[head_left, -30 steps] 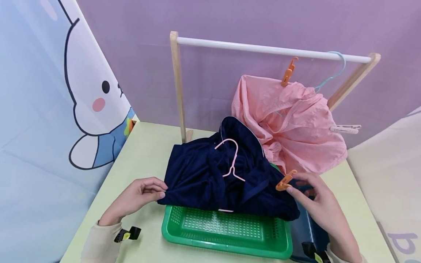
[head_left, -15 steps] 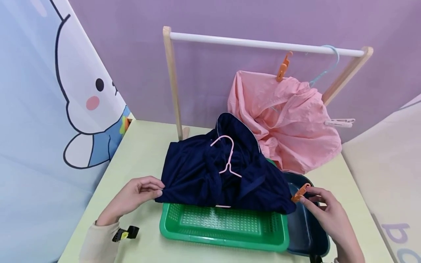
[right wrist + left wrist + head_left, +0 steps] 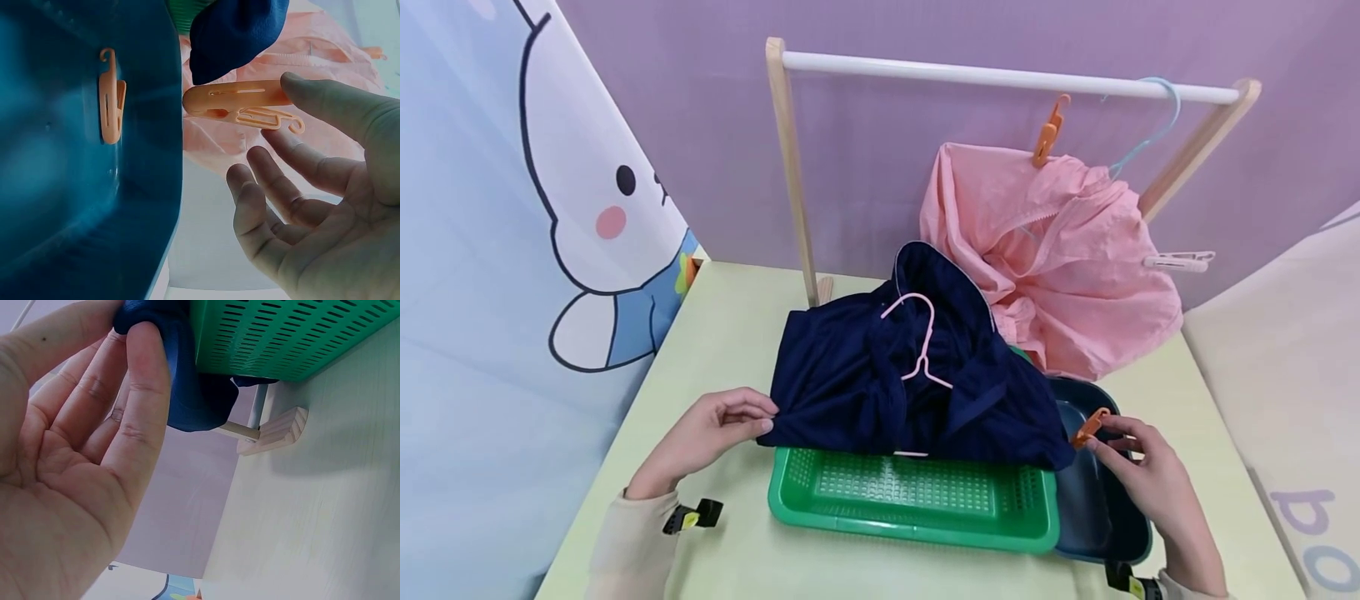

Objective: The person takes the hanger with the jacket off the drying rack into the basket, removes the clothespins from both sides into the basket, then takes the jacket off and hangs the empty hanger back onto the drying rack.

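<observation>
A navy garment [image 3: 842,375] lies folded over the green basket [image 3: 917,539], and a pink hanger [image 3: 927,333] sticks up from its collar. My left hand [image 3: 703,437] pinches the garment's left corner between thumb and fingers; the left wrist view shows the navy cloth [image 3: 187,394] there. At the opposite end, my right hand [image 3: 1150,471] pinches an orange clothespin [image 3: 1087,428] with a hooked tail. In the right wrist view this clothespin [image 3: 234,97] points at the garment's right corner [image 3: 240,37], close below it. A second orange clothespin [image 3: 111,103] lies inside the dark blue basin [image 3: 156,187].
A wooden stand with a white rail [image 3: 1000,77] rises behind. From it a pink garment [image 3: 1075,275] hangs on a light blue hanger [image 3: 1157,129], with an orange clothespin [image 3: 1047,137] and a white clothespin [image 3: 1180,261] on it. A purple backdrop [image 3: 865,183] stands behind the rack.
My right hand has drawn back rightward from the garment with the orange clothespin, now over the basin. The left hand keeps its pinch on the corner. The head view has shifted slightly.
</observation>
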The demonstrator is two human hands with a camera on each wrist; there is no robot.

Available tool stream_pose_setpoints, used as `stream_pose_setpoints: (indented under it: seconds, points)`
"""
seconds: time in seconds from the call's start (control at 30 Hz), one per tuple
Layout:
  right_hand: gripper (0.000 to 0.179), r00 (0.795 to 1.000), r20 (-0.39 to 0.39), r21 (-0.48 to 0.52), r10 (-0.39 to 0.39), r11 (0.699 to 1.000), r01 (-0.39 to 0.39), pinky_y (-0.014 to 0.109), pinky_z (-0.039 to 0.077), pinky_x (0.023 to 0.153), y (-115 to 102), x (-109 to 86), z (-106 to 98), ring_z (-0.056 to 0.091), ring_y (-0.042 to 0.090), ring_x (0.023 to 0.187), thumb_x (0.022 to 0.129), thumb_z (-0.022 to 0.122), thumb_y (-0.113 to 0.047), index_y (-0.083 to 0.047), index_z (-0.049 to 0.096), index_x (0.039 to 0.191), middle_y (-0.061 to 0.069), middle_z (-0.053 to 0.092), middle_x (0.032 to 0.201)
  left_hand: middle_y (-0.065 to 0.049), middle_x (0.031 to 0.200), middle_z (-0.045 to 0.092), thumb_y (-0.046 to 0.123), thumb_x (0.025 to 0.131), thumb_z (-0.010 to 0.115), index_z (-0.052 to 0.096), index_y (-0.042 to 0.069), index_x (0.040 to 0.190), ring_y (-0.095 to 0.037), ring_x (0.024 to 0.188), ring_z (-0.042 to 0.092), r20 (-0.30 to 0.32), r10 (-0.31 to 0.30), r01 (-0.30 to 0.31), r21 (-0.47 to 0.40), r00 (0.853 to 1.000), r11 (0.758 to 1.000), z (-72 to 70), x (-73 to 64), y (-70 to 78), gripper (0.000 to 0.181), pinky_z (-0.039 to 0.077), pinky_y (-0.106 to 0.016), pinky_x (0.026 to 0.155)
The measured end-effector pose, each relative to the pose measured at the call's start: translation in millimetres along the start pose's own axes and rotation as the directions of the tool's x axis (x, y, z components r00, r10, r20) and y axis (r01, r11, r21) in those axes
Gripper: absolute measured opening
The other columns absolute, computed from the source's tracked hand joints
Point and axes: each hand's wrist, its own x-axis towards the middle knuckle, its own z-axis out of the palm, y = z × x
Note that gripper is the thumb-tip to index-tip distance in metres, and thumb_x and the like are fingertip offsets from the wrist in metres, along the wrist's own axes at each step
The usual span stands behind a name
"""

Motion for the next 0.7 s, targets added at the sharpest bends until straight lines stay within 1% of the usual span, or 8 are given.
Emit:
stream_pose_setpoints:
  seconds: [0.1,0.27,0.37,0.43,0.57,0.7]
  points:
    - [0.036,1.0,-0.003,0.001,-0.006,1.0,0.006,0.017,0.049,0.065,1,0.4,-1,0.052,-0.006,0.086,0.094,0.072,-0.015,0.004,0.063,0.123,0.024,0.06,0.118,-0.006,0.103,0.073,0.014,0.095,0.071,0.07,0.01,0.113,-0.022,0.093,0.07,0.0,-0.006,0.006,-0.003,1.0,1.0,-0.2,0.9,-0.1,0.018,0.058,-0.032,0.078]
    - [0.038,1.0,-0.023,0.014,0.004,1.0,-0.004,0.012,0.046,0.067,2,-1.3,-2,0.051,-0.01,0.088,0.095,0.072,-0.014,0.004,0.061,0.126,0.025,0.059,0.124,-0.007,0.103,0.073,0.014,0.095,0.071,0.07,0.009,0.113,-0.022,0.093,0.07,0.001,-0.009,0.009,-0.012,1.0,1.0,-0.4,1.0,-0.9,0.018,0.058,-0.032,0.078]
    - [0.039,0.999,-0.029,0.014,0.015,1.0,-0.015,0.011,0.045,0.068,1,-2.2,-3,0.051,-0.01,0.089,0.096,0.071,-0.016,0.003,0.06,0.127,0.025,0.058,0.126,-0.007,0.104,0.073,0.014,0.095,0.071,0.07,0.009,0.113,-0.022,0.093,0.07,0.003,-0.013,0.013,-0.013,1.0,1.0,-0.8,1.1,-0.8,0.019,0.058,-0.032,0.078]
    - [0.037,0.999,-0.036,0.013,0.006,1.0,-0.006,0.012,0.045,0.068,-1,-2.1,-4,0.05,-0.01,0.088,0.096,0.07,-0.016,0.003,0.062,0.127,0.024,0.058,0.125,-0.007,0.104,0.073,0.014,0.095,0.071,0.07,0.009,0.113,-0.022,0.094,0.07,0.003,-0.013,0.013,-0.012,1.0,1.0,-1.1,1.2,-0.2,0.019,0.058,-0.033,0.078]
    - [0.032,0.996,-0.074,0.034,-0.047,0.998,0.049,0.011,0.044,0.067,-9,-1.6,-3,0.052,-0.01,0.088,0.095,0.071,-0.012,0.002,0.066,0.123,0.018,0.058,0.121,-0.006,0.103,0.073,0.015,0.095,0.071,0.07,0.01,0.112,-0.023,0.093,0.07,0.006,-0.012,0.012,-0.003,1.0,1.0,-1.4,1.1,1.5,0.018,0.058,-0.035,0.078]
    - [0.025,0.984,-0.119,0.047,-0.134,0.989,0.14,0.011,0.044,0.065,-26,-0.1,3,0.053,-0.007,0.086,0.092,0.072,-0.006,0.0,0.07,0.116,0.011,0.059,0.111,-0.006,0.103,0.073,0.015,0.095,0.07,0.07,0.01,0.112,-0.023,0.091,0.07,0.008,-0.014,0.014,-0.003,1.0,1.0,-1.7,0.4,2.6,0.017,0.058,-0.037,0.077]
